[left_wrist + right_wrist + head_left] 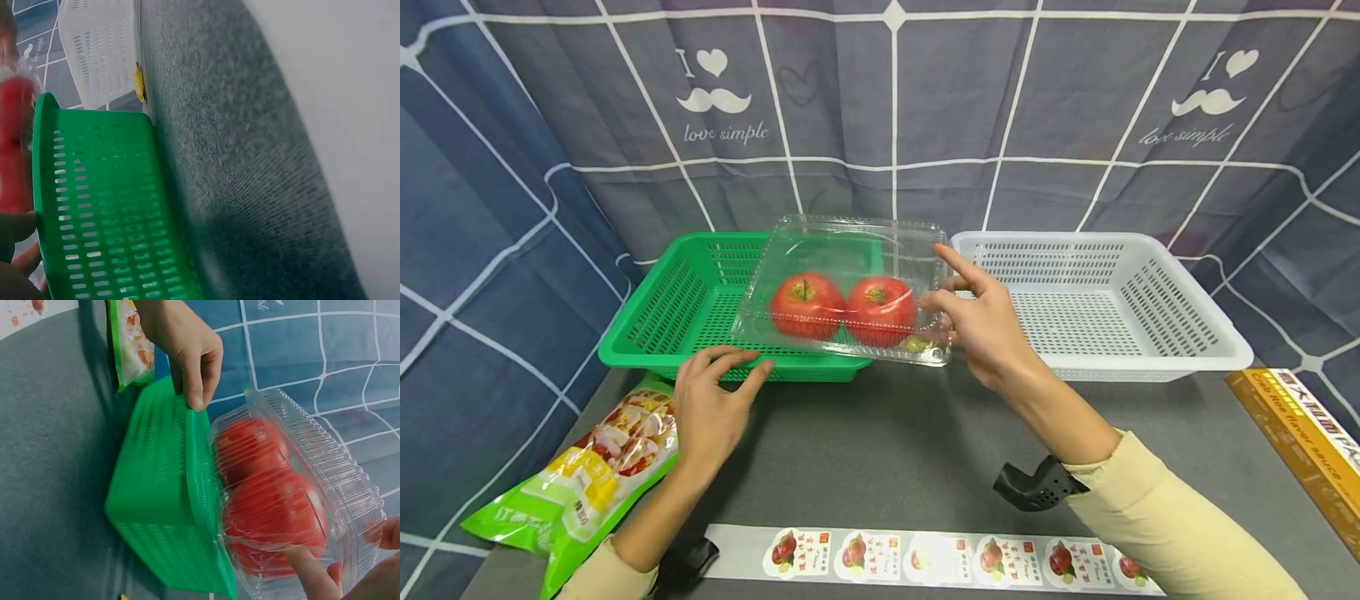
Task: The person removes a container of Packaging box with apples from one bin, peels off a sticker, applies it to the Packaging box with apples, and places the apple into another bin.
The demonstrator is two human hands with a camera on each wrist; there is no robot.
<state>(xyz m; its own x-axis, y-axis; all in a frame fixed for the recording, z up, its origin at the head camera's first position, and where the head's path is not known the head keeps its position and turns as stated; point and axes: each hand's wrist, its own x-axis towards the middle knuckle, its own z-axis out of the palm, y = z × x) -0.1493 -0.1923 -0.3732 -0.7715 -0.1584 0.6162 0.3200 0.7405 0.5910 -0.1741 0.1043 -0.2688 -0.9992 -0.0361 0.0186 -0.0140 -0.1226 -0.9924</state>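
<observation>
The clear clamshell box (pixel 842 287) is thin, ribbed, glossy plastic with a domed lid, and it encloses two round red apples (pixel 842 307) lying side by side. It sits tilted on the near rim of the green basket (pixel 677 308), a rectangular plastic tray with slotted walls. The right hand (pixel 981 321) grips the box's end nearest it, thumb and lower fingers curled round the edge while the index finger points up along the lid. The left hand (pixel 711 400) rests on the green basket's near rim, just below the box's other end, fingers relaxed and nearly straight, fingertips touching the plastic. Beyond the right hand stands a white basket (pixel 1180 350) of the same slotted form. Beside the left forearm lies a crinkled green snack bag (pixel 580 492); close under both wrists runs a strip of fruit stickers (pixel 940 558). The table (pixel 887 450) is covered in grey felt-like cloth, backed by a blue-grey checked curtain (pixel 887 108).
</observation>
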